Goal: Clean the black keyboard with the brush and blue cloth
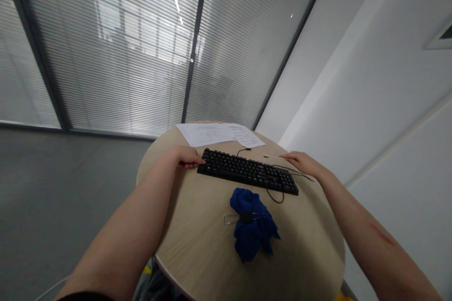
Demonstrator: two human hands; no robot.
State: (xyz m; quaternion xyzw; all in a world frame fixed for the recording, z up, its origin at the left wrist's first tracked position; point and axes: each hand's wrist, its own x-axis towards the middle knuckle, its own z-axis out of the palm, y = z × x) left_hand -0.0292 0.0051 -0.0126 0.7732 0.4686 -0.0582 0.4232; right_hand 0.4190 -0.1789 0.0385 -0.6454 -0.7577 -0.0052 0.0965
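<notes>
A black keyboard (247, 169) lies slantwise across the round table. My left hand (189, 156) is at its left end, fingers curled and one fingertip pressed on the keyboard's edge. Beyond the right end of the keyboard, my right hand (301, 162) is closed on a thin pale stick (274, 156) with a small dark tip, pointing left. The tip is apart from the keys. The keyboard's black cable (282, 197) loops out in front and also runs beneath my right hand. Nearer to me lies a crumpled blue cloth (252, 225), pinched by a black binder clip (246, 217) with wire handles.
White printed sheets (212, 132) lie at the table's far edge. The cable's plug (248, 149) rests behind the keyboard. The round wooden table (197, 240) has a glass partition with blinds (141, 56) beyond it and a white wall (399, 103) to the right.
</notes>
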